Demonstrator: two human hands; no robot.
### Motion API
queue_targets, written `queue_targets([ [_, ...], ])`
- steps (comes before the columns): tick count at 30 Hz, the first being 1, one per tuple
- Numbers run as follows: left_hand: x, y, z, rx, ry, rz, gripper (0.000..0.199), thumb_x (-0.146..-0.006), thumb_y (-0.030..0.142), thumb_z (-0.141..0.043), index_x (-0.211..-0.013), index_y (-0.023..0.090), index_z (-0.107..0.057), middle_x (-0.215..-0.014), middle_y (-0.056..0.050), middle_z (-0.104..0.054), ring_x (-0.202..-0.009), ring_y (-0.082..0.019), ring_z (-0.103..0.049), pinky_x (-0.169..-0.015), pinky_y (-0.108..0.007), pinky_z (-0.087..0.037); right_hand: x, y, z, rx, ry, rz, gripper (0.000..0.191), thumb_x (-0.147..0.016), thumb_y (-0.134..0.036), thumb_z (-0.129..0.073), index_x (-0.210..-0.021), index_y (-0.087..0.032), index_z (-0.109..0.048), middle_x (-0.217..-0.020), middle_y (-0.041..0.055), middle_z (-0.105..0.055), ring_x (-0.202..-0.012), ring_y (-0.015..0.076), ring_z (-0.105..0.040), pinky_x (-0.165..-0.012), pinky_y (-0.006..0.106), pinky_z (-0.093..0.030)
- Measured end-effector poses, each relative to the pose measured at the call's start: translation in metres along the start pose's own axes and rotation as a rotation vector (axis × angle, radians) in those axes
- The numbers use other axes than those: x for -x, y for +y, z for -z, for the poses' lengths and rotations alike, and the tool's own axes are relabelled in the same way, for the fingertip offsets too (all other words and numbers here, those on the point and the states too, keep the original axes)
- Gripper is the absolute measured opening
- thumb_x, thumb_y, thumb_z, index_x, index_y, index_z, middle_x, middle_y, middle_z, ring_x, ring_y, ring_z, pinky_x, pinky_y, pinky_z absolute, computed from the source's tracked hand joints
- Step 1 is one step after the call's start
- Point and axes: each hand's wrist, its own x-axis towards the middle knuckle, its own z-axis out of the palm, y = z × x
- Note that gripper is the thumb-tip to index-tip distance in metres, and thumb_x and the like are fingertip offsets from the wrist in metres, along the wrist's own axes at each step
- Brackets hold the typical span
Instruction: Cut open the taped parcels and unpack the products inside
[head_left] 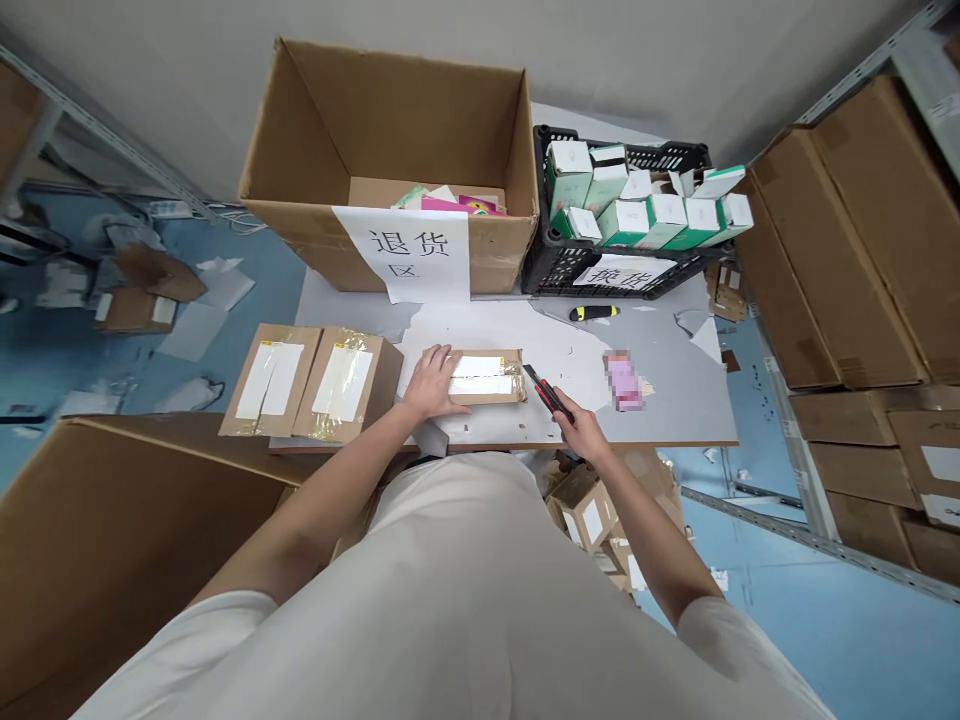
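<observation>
Small flat brown cardboard parcel (487,386), white label and clear tape on top, is placed mid-width on the grey table (679,400), toward the near edge. Left end is covered by the left hand (433,382): grip spread wide, laid on parcel, thumb at the near side. Black-and-red box cutter (553,398) is held in the right hand (577,425), grip closed round the handle. Tip is pointed at parcel's right end, just beside it; contact can't be told.

Near-left corner: two brown taped cardboard boxes (311,385), set side by side, white labels up. Far edge, left part: big open brown carton (480,250), white printed sheet hung on front. Far-right corner: black plastic crate (551,268), filled with green-and-white cartons (624,222). Yellow-and-black cutter (594,313) is laid in front of crate.
</observation>
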Motion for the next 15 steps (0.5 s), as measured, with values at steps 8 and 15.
queue_targets([
  [8, -0.003, -0.006, -0.008, 0.059, 0.1, -0.041, 0.104, -0.049, 0.062, -0.078, -0.134, 0.013, -0.043, -0.133, -0.021, -0.042, -0.127, -0.041, -0.035, -0.108, -0.054, -0.031, -0.003, 0.007, 0.017, -0.191, -0.252, -0.043, 0.067, -0.087, -0.04, -0.052, -0.149, -0.029, -0.03, -0.068, -0.0055, -0.052, -0.04, 0.0047, -0.039, -0.037, 0.019, -0.036],
  [15, -0.003, -0.009, -0.012, 0.043, 0.1, -0.061, 0.101, -0.053, 0.065, -0.074, -0.136, 0.015, -0.043, -0.134, -0.02, -0.041, -0.127, -0.04, -0.036, -0.108, -0.054, -0.031, 0.006, 0.01, 0.036, -0.099, -0.421, -0.042, 0.065, -0.087, -0.042, -0.053, -0.148, -0.027, -0.034, -0.062, -0.0046, -0.054, -0.04, 0.0058, -0.037, -0.037, 0.018, -0.035],
])
